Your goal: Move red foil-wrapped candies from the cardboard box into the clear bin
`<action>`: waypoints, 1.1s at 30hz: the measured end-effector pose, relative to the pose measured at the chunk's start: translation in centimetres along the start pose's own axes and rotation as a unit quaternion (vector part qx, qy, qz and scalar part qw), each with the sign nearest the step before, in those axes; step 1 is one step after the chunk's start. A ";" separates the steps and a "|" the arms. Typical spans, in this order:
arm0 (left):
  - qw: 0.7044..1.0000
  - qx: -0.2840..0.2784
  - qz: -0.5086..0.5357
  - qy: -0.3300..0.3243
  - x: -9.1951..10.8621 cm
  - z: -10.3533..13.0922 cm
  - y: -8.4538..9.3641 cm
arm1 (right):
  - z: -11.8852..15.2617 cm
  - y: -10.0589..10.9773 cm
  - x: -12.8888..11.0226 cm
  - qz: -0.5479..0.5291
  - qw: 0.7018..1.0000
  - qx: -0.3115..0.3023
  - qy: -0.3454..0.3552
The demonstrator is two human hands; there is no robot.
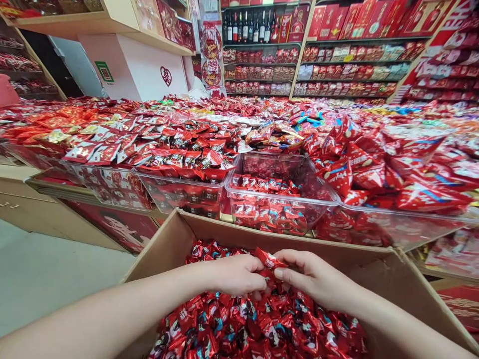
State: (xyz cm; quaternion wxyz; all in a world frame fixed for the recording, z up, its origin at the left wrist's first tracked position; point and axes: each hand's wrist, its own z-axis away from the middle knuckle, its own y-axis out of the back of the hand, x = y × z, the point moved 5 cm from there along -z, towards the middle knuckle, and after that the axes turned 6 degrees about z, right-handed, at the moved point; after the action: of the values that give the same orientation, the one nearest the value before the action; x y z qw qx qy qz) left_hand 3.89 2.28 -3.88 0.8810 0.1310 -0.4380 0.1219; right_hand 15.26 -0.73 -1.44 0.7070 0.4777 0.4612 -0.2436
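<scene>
Many small red wrapped candies [239,324] fill the bottom of an open cardboard box [318,245]. Over them, one red candy packet [268,259] is pinched between the thumb and fingers of my right hand [318,279]. My left hand [239,274] comes from the left and meets the same packet, its fingers curled around the packet's left end. A clear plastic bin [282,202] stands just behind the box, partly filled with small red candies [262,185].
Clear bins heaped with red packets stand left [183,184] and right [392,219] of the partly filled bin. More sweets cover the counter behind. Shelves [262,45] with bottles and red boxes line the back wall. Pale floor [56,269] shows at left.
</scene>
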 end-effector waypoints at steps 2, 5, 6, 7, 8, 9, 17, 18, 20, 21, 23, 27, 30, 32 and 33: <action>0.999 0.004 0.044 0.007 -0.1 -0.1 0.1 | -0.2 0.3 -0.3 0.018 0.999 0.017 0.034; 0.991 -0.015 0.134 0.004 0.1 0.1 0.1 | 0.0 1.2 -1.0 0.110 0.986 0.077 0.099; 0.986 -0.024 0.165 -0.001 0.3 0.2 0.1 | 0.2 1.4 -1.2 0.144 0.979 0.092 0.115; 0.980 -0.029 0.195 -0.010 0.5 0.3 0.1 | 0.3 1.5 -1.4 0.169 0.972 0.101 0.127; 0.975 -0.029 0.221 -0.021 0.7 0.4 0.1 | 0.5 1.6 -1.5 0.184 0.968 0.108 0.133; 0.970 -0.024 0.239 -0.034 0.9 0.4 0.1 | 0.6 1.7 -1.5 0.189 0.966 0.117 0.132; 0.965 0.022 0.235 -0.110 1.5 0.4 0.3 | 0.4 1.7 0.2 -0.132 0.980 0.147 -0.012; 0.967 0.021 0.231 -0.108 1.5 0.3 0.2 | 0.3 1.6 0.3 -0.155 0.977 0.147 -0.014; 0.972 0.022 0.209 -0.101 1.4 0.3 0.2 | 0.1 1.5 0.4 -0.169 0.975 0.144 -0.001; 0.976 0.020 0.195 -0.093 1.4 0.3 0.1 | 0.1 1.5 0.5 -0.167 0.975 0.144 0.005; 0.985 -0.003 0.158 -0.070 1.2 0.3 -0.2 | 0.0 1.6 0.7 -0.142 0.977 0.159 0.008; 0.993 -0.092 0.077 -0.005 0.3 0.5 -1.3 | 0.1 1.8 1.0 -0.034 0.980 0.193 0.013; 0.992 -0.109 0.068 0.011 -0.5 0.4 -1.7 | 0.6 2.1 -0.1 0.046 0.978 0.201 0.028; 0.991 -0.109 0.075 0.009 -0.9 0.2 -1.9 | 0.9 2.8 -2.0 0.089 0.970 0.219 0.054; 0.991 -0.109 0.076 0.009 -1.0 0.1 -1.9 | 1.1 3.4 -3.3 0.110 0.962 0.238 0.075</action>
State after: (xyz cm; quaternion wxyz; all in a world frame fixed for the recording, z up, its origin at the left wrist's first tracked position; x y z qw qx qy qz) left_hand 3.84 0.36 -4.91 0.8821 -0.0007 -0.4494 0.1409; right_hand 16.89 -0.55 3.17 0.5587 0.6971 0.3859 -0.2303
